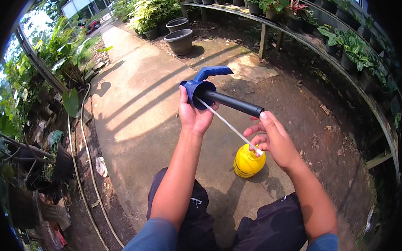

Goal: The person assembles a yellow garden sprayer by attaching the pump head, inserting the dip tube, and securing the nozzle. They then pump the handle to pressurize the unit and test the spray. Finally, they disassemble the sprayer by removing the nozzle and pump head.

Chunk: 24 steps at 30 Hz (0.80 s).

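Observation:
My left hand (195, 112) is closed around the blue head of a pump sprayer (194, 85), its curved handle pointing up and to the right. From the head's open underside a black pump cylinder (238, 103) and a thin white dip tube (228, 123) stretch to the right. My right hand (272, 140) has its thumb at the cylinder's far end, while its curled fingers are beside the tip of the white tube. Below that hand the yellow sprayer bottle (248, 162) stands upright on the concrete, apart from the head; its top is partly hidden by my fingers.
Two grey plant pots (179, 41) stand ahead beside the concrete path (135, 82). A long bench (312, 38) of potted plants curves along the right. Two pale hoses (85, 152) run along the path's left edge, near leafy plants and dark pots (64, 162).

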Tool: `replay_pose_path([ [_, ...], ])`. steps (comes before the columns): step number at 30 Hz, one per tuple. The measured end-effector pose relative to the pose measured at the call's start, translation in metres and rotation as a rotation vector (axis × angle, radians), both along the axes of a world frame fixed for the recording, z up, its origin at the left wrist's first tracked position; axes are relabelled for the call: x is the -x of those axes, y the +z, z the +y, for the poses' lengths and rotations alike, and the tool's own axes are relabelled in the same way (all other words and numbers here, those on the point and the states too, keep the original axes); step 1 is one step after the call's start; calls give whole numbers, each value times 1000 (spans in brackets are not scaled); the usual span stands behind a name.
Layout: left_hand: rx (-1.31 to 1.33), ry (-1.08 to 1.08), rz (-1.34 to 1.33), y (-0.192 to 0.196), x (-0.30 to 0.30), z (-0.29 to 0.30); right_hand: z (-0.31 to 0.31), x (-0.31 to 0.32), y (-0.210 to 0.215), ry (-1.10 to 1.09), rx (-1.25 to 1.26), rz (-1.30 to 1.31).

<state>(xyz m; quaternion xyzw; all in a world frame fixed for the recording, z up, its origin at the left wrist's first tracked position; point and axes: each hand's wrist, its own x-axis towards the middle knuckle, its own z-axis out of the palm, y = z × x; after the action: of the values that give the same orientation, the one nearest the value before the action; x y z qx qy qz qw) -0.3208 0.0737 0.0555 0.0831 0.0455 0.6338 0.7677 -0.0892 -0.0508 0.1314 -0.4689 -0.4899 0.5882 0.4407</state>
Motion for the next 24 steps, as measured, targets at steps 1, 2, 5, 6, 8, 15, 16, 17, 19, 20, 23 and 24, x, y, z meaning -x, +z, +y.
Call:
replay_pose_path([
  [1,-6,31,10,-1,-2,-1,2,-3,0,69,47,47],
  [2,20,55,18,-1,-3,-1,3,-6,-1,151,88,90],
  [5,16,66,53,-3,-3,0,8,-14,-4,133,156,199],
  [6,-14,49,68,-4,-2,0,9,-16,-5,118,171,238],
  [8,-48,23,84,-5,1,1,13,-17,-8,86,158,350],
  [15,-64,92,123,-2,3,2,17,-12,-4,-99,-514,-272],
  [16,-71,87,112,-2,2,1,17,-12,-2,-81,-447,-160],
  [17,-77,81,101,-2,0,1,15,-14,-1,-75,-238,-1],
  [19,-130,28,84,-3,-2,0,15,-17,1,35,59,211],
  [20,-156,1,78,-4,-3,0,16,-18,2,138,146,267],
  [23,-183,-65,38,-5,-4,0,20,-19,-1,148,44,140],
  [24,-182,-42,49,-5,-4,1,21,-17,-3,100,-46,-4],
])
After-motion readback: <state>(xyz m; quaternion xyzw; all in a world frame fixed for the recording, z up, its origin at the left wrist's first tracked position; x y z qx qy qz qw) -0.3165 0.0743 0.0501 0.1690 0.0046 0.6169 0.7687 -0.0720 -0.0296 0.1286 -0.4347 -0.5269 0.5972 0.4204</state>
